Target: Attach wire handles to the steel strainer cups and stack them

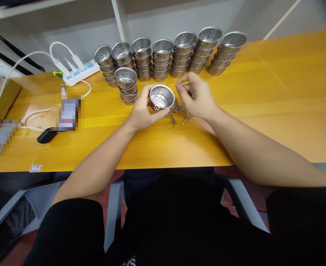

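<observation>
My left hand (144, 111) is wrapped round a perforated metal cup (162, 98), its open mouth tilted up toward me. Just right of the rim, my right hand (194, 93) pinches a thin metal wire (173, 85) between thumb and finger, and the wire's free end points at the cup. A loose pile of bent wires (176, 110) lies on the table under and between the hands, partly hidden by them. Left of the held cup stands a short stack of the same cups (126, 87).
Several tall stacks of perforated cups (163, 59) line the back of the yellow table (276, 111). On the left are a white power strip (81, 72) with cables, a phone (68, 115), a black object (47, 136) and a cardboard box (6, 98). A numbered label (36, 168) marks the front edge.
</observation>
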The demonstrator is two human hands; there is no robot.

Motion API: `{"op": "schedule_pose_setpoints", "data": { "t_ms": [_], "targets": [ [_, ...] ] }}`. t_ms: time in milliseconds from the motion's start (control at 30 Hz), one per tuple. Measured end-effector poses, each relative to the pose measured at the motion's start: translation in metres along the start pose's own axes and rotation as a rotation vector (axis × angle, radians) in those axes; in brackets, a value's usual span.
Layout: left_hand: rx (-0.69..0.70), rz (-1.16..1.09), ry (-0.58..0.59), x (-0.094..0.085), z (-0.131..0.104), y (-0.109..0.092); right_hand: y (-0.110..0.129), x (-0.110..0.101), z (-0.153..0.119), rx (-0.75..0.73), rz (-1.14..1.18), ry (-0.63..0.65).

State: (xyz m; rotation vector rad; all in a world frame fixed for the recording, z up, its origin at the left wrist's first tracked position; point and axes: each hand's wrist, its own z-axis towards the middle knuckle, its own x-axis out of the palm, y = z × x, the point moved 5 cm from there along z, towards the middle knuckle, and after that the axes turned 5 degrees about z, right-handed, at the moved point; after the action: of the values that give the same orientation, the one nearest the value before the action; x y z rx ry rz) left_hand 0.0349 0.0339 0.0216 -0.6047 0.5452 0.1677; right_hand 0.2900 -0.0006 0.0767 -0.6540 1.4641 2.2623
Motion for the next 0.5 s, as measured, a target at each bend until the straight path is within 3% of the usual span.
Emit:
{"op": "schedule_pose_setpoints", "data": {
  "t_ms": [200,500],
  "targets": [
    [-0.056,-0.025,-0.008,0.004,-0.001,0.006,0.007,0.002,-0.003,0.018,0.001,0.014],
    [-0.13,-0.12,0.075,0.008,0.001,-0.007,0.021,0.007,-0.011,0.028,0.06,0.054]
  ]
}}
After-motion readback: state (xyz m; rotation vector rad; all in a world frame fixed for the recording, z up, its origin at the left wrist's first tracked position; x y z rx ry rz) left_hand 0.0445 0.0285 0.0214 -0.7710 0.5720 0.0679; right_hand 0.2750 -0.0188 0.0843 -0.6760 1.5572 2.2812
